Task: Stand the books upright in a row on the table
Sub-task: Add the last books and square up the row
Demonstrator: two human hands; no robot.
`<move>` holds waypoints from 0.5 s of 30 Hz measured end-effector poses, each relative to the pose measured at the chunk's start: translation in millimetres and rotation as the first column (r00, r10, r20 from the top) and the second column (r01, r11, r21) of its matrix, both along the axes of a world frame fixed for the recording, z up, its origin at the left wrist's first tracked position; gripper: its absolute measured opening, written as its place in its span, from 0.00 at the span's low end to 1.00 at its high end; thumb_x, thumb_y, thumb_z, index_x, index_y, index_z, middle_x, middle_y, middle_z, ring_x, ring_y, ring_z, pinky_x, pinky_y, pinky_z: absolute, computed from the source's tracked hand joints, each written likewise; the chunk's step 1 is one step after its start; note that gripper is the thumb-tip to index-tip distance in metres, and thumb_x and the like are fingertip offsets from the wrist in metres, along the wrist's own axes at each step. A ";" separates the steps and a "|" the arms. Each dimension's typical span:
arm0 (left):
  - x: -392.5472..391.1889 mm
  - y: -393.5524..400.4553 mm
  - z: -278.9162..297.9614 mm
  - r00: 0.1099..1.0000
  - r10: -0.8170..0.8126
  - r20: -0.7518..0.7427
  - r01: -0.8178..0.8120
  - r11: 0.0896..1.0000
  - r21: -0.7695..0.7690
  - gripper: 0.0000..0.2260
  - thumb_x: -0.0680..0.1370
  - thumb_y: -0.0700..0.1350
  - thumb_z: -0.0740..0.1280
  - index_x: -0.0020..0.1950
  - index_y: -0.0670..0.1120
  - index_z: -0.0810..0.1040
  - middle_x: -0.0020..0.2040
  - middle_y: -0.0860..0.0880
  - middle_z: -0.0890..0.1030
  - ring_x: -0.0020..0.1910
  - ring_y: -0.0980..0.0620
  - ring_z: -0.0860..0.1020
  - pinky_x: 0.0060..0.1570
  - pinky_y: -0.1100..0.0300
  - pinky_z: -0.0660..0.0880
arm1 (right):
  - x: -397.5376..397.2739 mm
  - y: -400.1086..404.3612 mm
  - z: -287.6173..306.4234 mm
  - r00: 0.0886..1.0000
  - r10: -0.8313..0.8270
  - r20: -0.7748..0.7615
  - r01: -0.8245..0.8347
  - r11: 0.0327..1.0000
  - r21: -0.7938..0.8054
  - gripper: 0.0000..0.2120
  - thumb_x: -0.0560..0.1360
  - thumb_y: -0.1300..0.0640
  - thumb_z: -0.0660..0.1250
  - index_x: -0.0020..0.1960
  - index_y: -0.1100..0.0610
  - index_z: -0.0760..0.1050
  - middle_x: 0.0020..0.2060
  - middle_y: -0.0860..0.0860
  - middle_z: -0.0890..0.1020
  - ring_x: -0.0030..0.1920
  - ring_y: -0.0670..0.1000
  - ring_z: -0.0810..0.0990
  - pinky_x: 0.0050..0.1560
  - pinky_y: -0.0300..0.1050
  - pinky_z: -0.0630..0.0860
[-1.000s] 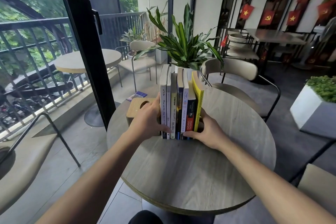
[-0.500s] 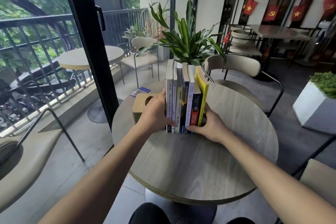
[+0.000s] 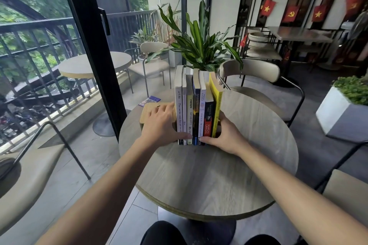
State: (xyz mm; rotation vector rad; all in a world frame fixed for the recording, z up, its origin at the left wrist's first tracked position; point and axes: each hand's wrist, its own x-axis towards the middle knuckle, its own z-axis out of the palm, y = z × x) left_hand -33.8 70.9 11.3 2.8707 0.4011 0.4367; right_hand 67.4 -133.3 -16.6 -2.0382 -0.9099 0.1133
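Several books (image 3: 197, 109) stand upright, spines toward me, in a tight row near the middle of the round grey table (image 3: 209, 177). A white book is at the left end and a yellow book (image 3: 216, 105) at the right end, leaning slightly outward at its top. My left hand (image 3: 161, 125) presses flat against the left side of the row, thumb across the lower spines. On the right side my right hand (image 3: 225, 137) clamps the base of the row. The books are squeezed between both hands.
A light wooden box (image 3: 148, 113) sits on the table just left of the books, partly under my left hand. A potted plant (image 3: 201, 45) rises behind the row. A beige chair (image 3: 253, 71) stands beyond the table, a white planter (image 3: 338, 115) to the right.
Both hands stay clamped on the row of books. The view has shifted slightly, so books and hands sit a little further right and higher in the frame; the row looks a bit straighter.
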 end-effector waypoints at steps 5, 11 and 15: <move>-1.5 1.6 -1.9 0.998 0.031 0.057 -0.034 0.998 0.056 0.53 0.60 0.76 0.70 0.77 0.49 0.62 0.72 0.47 0.71 0.71 0.44 0.66 0.71 0.47 0.62 | -2.5 -2.4 2.4 0.999 -0.007 0.047 0.007 1.000 0.008 0.43 0.65 0.49 0.80 0.72 0.43 0.60 0.60 0.37 0.71 0.61 0.42 0.72 0.61 0.42 0.72; -5.8 0.9 -3.7 0.993 0.055 0.104 -0.074 0.978 0.194 0.57 0.59 0.83 0.57 0.78 0.48 0.60 0.75 0.46 0.68 0.75 0.43 0.62 0.75 0.44 0.57 | -7.3 -6.5 5.0 0.970 -0.068 0.234 0.099 0.987 -0.125 0.47 0.65 0.38 0.75 0.76 0.44 0.54 0.70 0.48 0.71 0.69 0.50 0.68 0.65 0.51 0.71; -9.2 -0.5 -5.9 0.993 0.107 0.044 -0.115 0.959 0.259 0.61 0.57 0.85 0.51 0.80 0.47 0.53 0.79 0.42 0.60 0.79 0.40 0.54 0.77 0.40 0.48 | -9.1 -9.9 4.5 0.921 -0.108 0.375 0.231 0.926 -0.300 0.54 0.63 0.26 0.66 0.77 0.47 0.45 0.77 0.54 0.61 0.76 0.58 0.59 0.71 0.62 0.63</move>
